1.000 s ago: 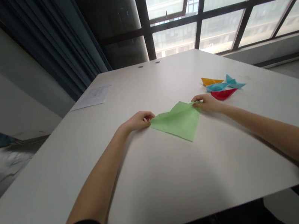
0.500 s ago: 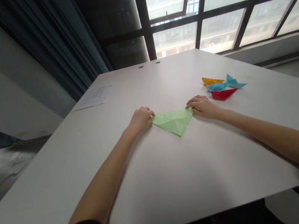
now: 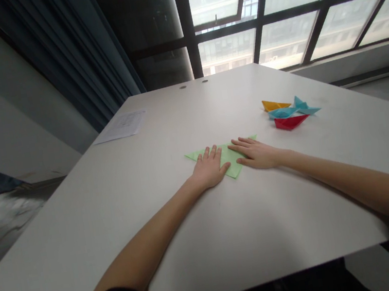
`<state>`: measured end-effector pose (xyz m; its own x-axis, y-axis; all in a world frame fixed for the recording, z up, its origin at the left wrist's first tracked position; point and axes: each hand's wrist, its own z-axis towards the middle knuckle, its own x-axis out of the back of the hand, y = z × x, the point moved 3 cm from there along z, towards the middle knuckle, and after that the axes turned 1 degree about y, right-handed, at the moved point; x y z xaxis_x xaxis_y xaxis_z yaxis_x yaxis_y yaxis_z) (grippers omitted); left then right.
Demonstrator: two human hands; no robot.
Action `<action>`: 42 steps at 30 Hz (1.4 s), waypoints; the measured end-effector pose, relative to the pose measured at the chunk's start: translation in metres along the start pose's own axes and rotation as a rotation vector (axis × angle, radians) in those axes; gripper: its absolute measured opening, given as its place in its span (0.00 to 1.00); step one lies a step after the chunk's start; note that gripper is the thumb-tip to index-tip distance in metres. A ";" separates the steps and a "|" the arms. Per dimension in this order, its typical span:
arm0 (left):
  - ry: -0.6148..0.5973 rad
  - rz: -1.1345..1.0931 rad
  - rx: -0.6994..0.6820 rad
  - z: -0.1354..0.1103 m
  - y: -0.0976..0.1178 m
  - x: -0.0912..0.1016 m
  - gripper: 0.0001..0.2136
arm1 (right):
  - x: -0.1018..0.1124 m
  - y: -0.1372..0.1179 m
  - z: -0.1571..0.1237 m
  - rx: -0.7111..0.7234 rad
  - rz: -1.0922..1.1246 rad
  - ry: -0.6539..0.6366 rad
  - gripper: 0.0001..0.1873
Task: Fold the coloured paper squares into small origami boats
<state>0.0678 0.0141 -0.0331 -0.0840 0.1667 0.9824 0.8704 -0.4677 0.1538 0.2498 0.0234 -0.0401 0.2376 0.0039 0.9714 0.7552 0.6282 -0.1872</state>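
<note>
A light green sheet of paper (image 3: 232,158), folded into a triangle, lies flat on the white table with one corner pointing toward me. My left hand (image 3: 211,166) rests on its left half, fingers spread and pointing away from me. Across the right half lies my right hand (image 3: 254,153), its fingers stretched out flat over the paper. Both hands cover much of the triangle, while its left, right and near corners show.
Folded paper boats stand to the right of my right hand: a yellow one (image 3: 275,104), blue ones (image 3: 283,113) and a red one (image 3: 290,122). A printed sheet (image 3: 123,126) lies at the table's (image 3: 174,109) left edge. Windows (image 3: 229,51) are beyond.
My hands have let go of the paper's side corners and moved inward, now lying flat on it. The side corners, hidden before, now show. The boats have not moved.
</note>
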 end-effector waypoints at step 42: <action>-0.221 0.088 0.289 -0.011 -0.036 0.016 0.54 | 0.034 0.007 0.003 0.313 0.104 0.050 0.24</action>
<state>0.0299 0.0237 -0.0216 0.0769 0.3348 0.9391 0.9733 -0.2294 0.0021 0.2612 0.0304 -0.0078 0.3395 0.0474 0.9394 0.5026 0.8351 -0.2238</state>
